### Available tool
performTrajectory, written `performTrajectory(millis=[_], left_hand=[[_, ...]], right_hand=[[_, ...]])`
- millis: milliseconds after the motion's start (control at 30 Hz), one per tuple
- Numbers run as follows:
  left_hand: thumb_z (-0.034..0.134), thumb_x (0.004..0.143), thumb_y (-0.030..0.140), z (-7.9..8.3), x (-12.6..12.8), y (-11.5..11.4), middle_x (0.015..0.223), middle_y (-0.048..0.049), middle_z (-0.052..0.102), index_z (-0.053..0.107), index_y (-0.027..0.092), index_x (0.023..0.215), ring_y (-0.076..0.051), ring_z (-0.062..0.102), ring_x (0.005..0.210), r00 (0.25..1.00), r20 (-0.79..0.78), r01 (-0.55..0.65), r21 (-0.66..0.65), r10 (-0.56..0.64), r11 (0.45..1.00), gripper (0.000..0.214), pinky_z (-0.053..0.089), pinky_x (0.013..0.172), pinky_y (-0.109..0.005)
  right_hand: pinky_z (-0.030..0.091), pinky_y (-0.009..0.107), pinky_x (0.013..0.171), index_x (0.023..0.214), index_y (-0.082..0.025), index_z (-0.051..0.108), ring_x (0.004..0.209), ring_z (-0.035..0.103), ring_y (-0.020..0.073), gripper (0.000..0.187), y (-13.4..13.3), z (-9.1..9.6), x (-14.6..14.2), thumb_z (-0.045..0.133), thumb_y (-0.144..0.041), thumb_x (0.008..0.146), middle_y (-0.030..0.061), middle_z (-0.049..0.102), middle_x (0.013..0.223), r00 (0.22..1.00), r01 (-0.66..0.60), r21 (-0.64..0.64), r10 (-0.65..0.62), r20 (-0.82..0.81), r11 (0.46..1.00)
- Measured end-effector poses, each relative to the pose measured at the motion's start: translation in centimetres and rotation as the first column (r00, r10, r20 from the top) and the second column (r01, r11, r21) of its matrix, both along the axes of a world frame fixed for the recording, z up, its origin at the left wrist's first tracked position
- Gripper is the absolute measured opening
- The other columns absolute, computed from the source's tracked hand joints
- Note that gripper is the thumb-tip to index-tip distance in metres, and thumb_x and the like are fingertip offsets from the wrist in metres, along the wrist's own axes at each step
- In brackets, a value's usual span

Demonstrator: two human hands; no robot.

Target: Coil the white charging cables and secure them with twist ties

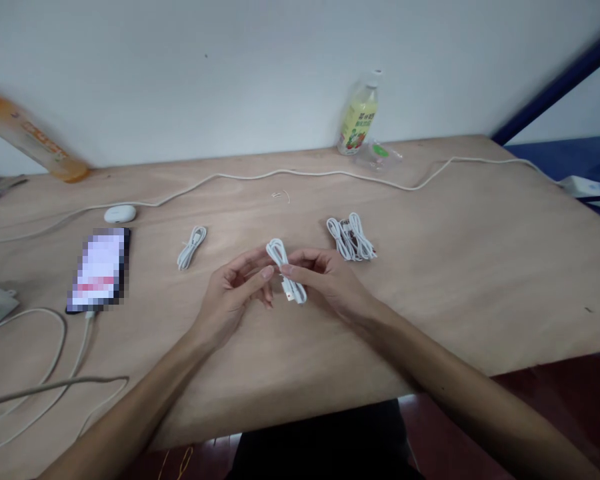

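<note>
A white USB cable (295,291), coiled into a bundle, is held above the table between my hands. My right hand (325,270) pinches it near the middle, thumb on top. At its left side my left hand (235,283) has its thumb bent in toward curled fingers, with the fingertips partly behind the bundle. Whatever lies between those fingertips is too small to make out. One similar bundled cable (191,248) rests on the table to the left. Several more bundled cables (351,238) lie together just beyond my right hand.
A phone (99,270) with a charging lead and a white earbud case (120,213) lie at left. An orange bottle (40,143) and a yellow-labelled bottle (359,119) stand along the wall beside a clear wrapper (379,155). A long white cord (320,173) crosses the brown table (480,267).
</note>
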State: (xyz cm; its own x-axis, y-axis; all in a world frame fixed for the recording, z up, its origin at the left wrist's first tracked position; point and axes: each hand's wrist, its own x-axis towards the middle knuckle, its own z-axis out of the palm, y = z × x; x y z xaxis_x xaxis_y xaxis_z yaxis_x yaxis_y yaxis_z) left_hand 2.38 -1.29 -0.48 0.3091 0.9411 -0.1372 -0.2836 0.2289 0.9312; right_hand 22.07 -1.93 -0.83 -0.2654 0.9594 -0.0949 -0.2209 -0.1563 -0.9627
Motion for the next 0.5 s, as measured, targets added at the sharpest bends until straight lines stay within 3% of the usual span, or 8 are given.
performTrajectory(millis=[167, 300, 500], left_hand=[[0.090, 0.090, 0.031, 0.3, 0.1, -0.3, 0.107, -0.0079, 0.086, 0.087, 0.021, 0.119, -0.008, 0.066, 0.060, 1.000, -0.007, 0.017, 0.008, -0.017, 1.000, 0.032, 0.061, 0.059, -0.022], [0.092, 0.089, 0.035, 0.2, 0.1, -0.3, 0.101, -0.0061, 0.085, 0.089, 0.022, 0.114, -0.008, 0.067, 0.062, 0.999, 0.004, 0.042, -0.018, -0.042, 0.999, 0.028, 0.060, 0.060, -0.021], [0.094, 0.087, 0.037, 0.2, 0.0, -0.1, 0.096, -0.0054, 0.083, 0.090, 0.022, 0.110, -0.008, 0.067, 0.062, 0.999, 0.043, 0.034, -0.027, -0.033, 0.999, 0.028, 0.059, 0.060, -0.021]], right_hand=[[0.048, 0.027, 0.061, 0.074, -0.022, 0.074, 0.064, 0.057, 0.0124, 0.039, -0.7, 2.3, 2.0, 0.094, -0.055, 0.078, -0.0024, 0.066, 0.070, 0.979, 0.181, 0.052, -0.185, 0.090, 0.982], [0.051, 0.028, 0.060, 0.074, -0.020, 0.076, 0.064, 0.061, 0.0139, 0.042, -0.9, 4.6, 4.4, 0.097, -0.057, 0.074, 0.0002, 0.069, 0.070, 0.926, 0.308, 0.043, -0.310, 0.216, 0.950], [0.046, 0.030, 0.052, 0.077, -0.022, 0.081, 0.061, 0.064, 0.0182, 0.036, -0.1, 6.7, 6.9, 0.093, -0.056, 0.081, 0.0064, 0.076, 0.074, 0.800, 0.313, 0.171, -0.356, 0.482, 0.934]])
